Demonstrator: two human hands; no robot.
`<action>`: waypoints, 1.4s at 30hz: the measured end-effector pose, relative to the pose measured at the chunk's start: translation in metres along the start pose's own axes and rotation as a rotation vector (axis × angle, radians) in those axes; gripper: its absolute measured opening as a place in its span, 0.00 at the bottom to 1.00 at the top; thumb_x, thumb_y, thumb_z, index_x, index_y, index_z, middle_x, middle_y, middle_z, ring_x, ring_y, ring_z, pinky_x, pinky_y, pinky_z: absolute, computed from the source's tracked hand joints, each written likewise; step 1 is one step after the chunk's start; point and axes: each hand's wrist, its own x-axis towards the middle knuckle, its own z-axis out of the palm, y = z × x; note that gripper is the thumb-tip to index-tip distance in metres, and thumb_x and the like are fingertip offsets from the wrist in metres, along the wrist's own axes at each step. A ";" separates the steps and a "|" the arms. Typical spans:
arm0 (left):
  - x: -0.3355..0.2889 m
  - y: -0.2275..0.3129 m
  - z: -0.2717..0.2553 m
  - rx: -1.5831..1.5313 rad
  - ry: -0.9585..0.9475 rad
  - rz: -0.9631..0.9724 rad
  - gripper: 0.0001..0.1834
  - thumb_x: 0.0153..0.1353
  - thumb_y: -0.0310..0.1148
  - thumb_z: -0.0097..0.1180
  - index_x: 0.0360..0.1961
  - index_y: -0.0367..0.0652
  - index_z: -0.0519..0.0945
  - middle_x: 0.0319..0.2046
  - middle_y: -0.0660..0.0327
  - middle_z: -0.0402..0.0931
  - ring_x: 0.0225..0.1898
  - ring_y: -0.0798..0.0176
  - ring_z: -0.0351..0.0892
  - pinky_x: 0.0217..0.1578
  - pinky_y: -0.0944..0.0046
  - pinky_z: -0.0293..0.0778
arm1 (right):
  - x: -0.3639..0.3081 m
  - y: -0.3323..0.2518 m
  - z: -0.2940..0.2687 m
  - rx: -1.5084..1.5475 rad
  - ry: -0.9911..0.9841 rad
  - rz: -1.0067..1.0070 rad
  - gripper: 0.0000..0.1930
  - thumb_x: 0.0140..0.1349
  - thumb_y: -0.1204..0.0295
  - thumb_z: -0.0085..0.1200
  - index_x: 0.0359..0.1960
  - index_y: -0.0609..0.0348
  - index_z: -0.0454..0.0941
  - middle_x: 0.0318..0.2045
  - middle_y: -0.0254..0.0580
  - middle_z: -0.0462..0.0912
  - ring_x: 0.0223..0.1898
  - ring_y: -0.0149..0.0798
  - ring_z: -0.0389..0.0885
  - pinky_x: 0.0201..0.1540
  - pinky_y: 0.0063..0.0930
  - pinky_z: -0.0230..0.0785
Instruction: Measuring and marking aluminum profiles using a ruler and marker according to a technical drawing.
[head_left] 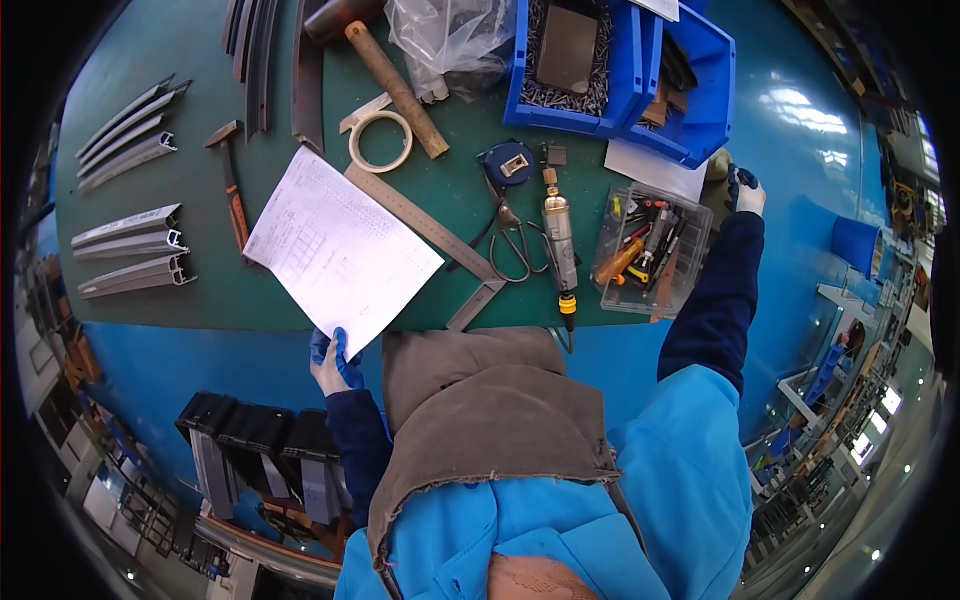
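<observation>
My left hand, in a white glove with blue fingers, pinches the lower corner of a printed paper sheet. The sheet lies tilted over the green-topped table, covering part of a steel try square. Off to the right, my right hand is at the table's right edge, beside a clear plastic box of screwdrivers and small tools. Its fingers look bent, next to an olive-beige thing I cannot make out. Whether they hold anything is hidden.
A power screwdriver, scissors, a tape measure and a tape roll lie mid-table. Two hammers and grey metal profiles are further left. Blue bins of screws stand at the back. Black-topped profiles stand lower left.
</observation>
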 end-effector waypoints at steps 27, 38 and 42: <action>0.015 -0.020 -0.056 -0.251 -0.074 0.214 0.19 0.50 0.13 0.54 0.46 0.29 0.74 0.37 0.53 0.78 0.36 0.65 0.77 0.42 0.73 0.73 | -0.013 0.027 0.022 0.261 -0.124 -0.215 0.15 0.52 0.70 0.64 0.40 0.63 0.81 0.37 0.37 0.84 0.38 0.28 0.77 0.46 0.17 0.66; 0.023 -0.025 -0.029 -0.095 -0.129 0.361 0.28 0.57 0.20 0.54 0.60 0.34 0.63 0.53 0.46 0.69 0.48 0.57 0.74 0.49 0.66 0.71 | -0.010 0.047 0.043 0.596 -0.133 -0.193 0.15 0.53 0.71 0.60 0.41 0.65 0.80 0.38 0.39 0.83 0.38 0.29 0.79 0.45 0.19 0.67; -0.013 -0.035 -0.011 0.015 -0.043 0.400 0.31 0.57 0.23 0.55 0.62 0.38 0.61 0.58 0.45 0.63 0.54 0.52 0.69 0.53 0.62 0.68 | -0.045 0.032 0.010 0.859 -0.333 -0.116 0.16 0.57 0.68 0.56 0.44 0.65 0.78 0.38 0.41 0.83 0.38 0.31 0.79 0.43 0.20 0.69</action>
